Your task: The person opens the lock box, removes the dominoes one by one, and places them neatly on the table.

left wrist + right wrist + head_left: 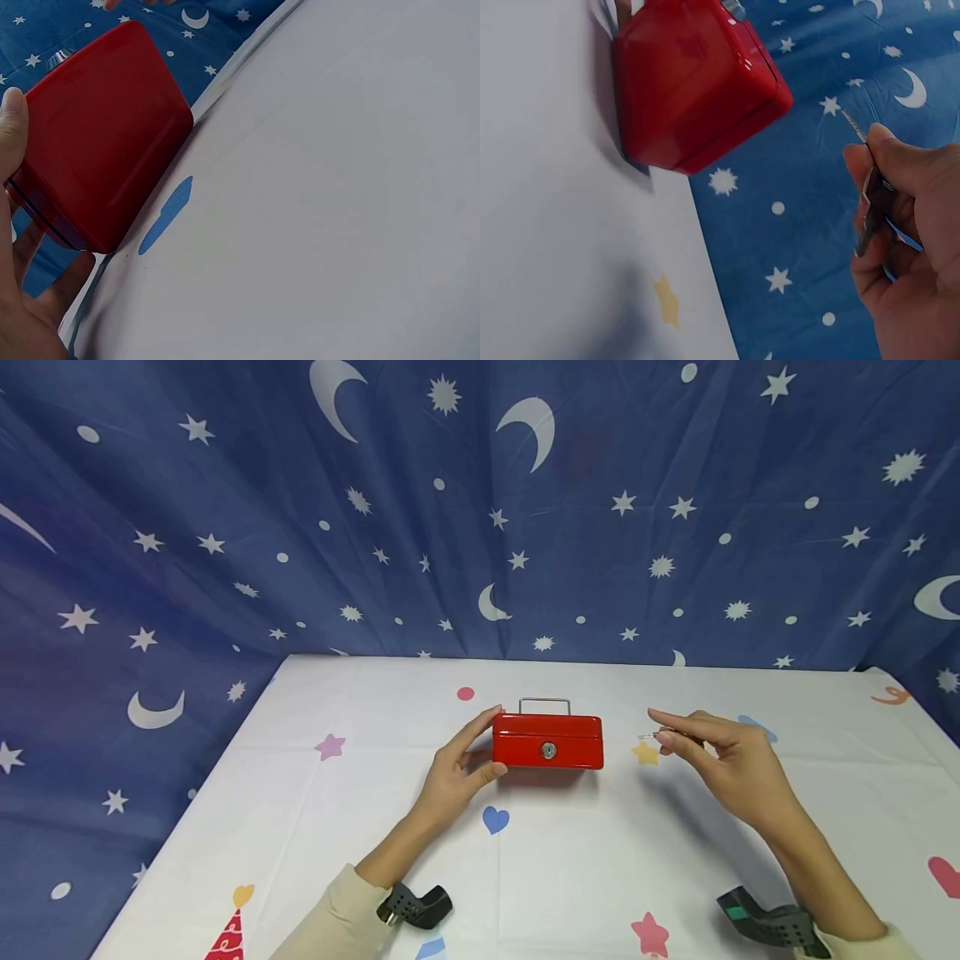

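A small red cash box (547, 741) stands closed on the table, its wire handle (545, 700) raised and its round lock (549, 750) on the front. My left hand (448, 782) grips the box's left end, thumb at the front corner and fingers toward the back. To the right of the box, apart from it, my right hand (738, 767) pinches a small metal key (855, 126) between thumb and index finger. The key's blade points left toward the box. A flat dark-and-silver piece (871, 206) hangs by the key within the curled fingers, partly hidden.
A white tablecloth (360, 827) printed with hearts, stars and dots covers the table. Behind and to the left hangs a blue cloth (405, 510) with moons and stars. Dark camera mounts (416, 907) sit on both wrists.
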Demonstrator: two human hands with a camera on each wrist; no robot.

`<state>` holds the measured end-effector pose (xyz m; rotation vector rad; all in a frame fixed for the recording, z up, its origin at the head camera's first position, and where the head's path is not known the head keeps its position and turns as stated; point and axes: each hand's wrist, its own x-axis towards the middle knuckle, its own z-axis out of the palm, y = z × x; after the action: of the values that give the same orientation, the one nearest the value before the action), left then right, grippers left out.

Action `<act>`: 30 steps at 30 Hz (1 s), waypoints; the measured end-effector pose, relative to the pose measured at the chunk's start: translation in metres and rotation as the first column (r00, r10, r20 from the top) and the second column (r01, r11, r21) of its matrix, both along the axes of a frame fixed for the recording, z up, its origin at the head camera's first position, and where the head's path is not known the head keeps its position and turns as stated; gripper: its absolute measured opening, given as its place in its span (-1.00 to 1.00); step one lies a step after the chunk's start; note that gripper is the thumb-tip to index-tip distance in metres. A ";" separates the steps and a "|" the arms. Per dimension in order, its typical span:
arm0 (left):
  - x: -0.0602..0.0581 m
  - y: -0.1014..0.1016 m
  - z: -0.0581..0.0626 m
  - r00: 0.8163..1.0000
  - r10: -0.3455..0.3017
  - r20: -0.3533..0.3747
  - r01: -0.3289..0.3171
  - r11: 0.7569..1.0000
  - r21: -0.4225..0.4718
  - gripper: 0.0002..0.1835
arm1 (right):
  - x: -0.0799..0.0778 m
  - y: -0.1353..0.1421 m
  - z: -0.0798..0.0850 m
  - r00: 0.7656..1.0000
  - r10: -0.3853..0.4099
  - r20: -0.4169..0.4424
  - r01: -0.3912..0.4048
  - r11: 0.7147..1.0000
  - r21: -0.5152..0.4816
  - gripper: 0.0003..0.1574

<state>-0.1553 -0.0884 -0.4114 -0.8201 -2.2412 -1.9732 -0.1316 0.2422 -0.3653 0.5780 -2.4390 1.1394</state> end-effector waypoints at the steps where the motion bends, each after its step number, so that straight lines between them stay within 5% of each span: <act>1: 0.000 0.000 0.000 1.000 0.001 0.000 -0.001 1.000 -0.001 -0.23 | 0.000 -0.002 0.000 1.000 0.008 -0.010 -0.008 1.000 0.001 -0.44; 13: 0.002 0.000 -0.001 1.000 -0.005 -0.006 0.005 1.000 0.002 -0.24 | 0.000 -0.031 0.005 1.000 -0.004 0.003 0.004 0.997 -0.076 -0.63; 23: -0.012 -0.002 -0.026 1.000 0.008 -0.008 -0.009 1.000 -0.012 -0.18 | -0.005 -0.065 0.016 0.999 -0.012 -0.036 0.013 1.000 0.023 -0.79; 30: -0.013 -0.004 -0.028 1.000 0.012 -0.006 -0.012 1.000 -0.022 -0.17 | -0.007 -0.083 0.015 0.998 0.025 -0.051 -0.021 0.996 0.088 -0.79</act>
<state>-0.1681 -0.0921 -0.4395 -0.8120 -2.2632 -1.9422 -0.1390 0.1593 -0.3506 0.6553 -2.4531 1.0177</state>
